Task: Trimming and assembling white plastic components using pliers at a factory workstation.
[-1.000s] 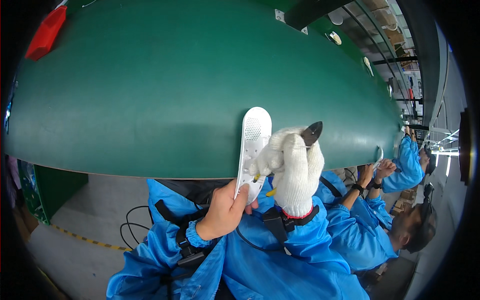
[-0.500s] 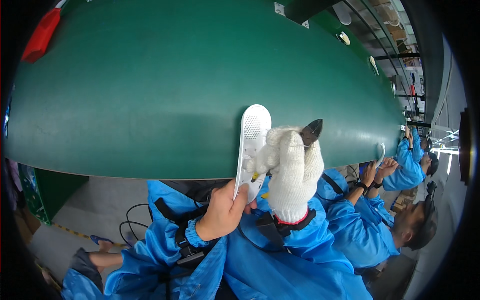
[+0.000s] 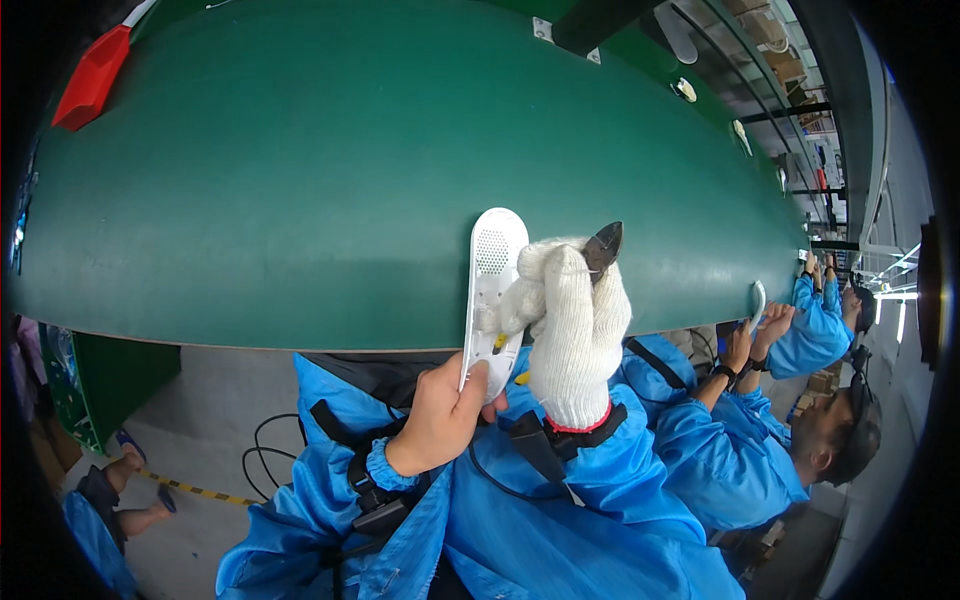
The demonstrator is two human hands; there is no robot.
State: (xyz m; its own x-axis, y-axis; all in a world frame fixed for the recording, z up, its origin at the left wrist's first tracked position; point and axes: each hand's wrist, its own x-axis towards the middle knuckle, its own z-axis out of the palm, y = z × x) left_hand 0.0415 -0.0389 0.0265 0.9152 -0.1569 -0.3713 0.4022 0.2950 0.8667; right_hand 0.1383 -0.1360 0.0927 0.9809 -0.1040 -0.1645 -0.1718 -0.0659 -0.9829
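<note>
A long white plastic cover [image 3: 489, 290] with rounded ends and a patch of small round holes stands upright in front of me, over the bench's near edge. My left hand [image 3: 440, 415], bare, pinches its lower end between thumb and fingers. My right hand [image 3: 575, 330], in a white knitted glove, is closed on a pair of pliers [image 3: 604, 250]. Their dark pointed jaws stick up above the fist, and bits of yellow handle show below it. The gloved fingertips reach onto the cover's inner face; what they touch there is hidden.
The green bench top [image 3: 300, 190] stretches ahead. A red scoop [image 3: 93, 82] lies at its far left, and a black post [image 3: 600, 22] stands at the back. Close on my right a co-worker [image 3: 730, 440] in blue holds a curved white piece [image 3: 758, 303]. Cables hang at my left.
The view has shifted slightly, so the cover and both hands appear a little further left. My grip on the cover and pliers looks the same. The person at lower left has moved away.
</note>
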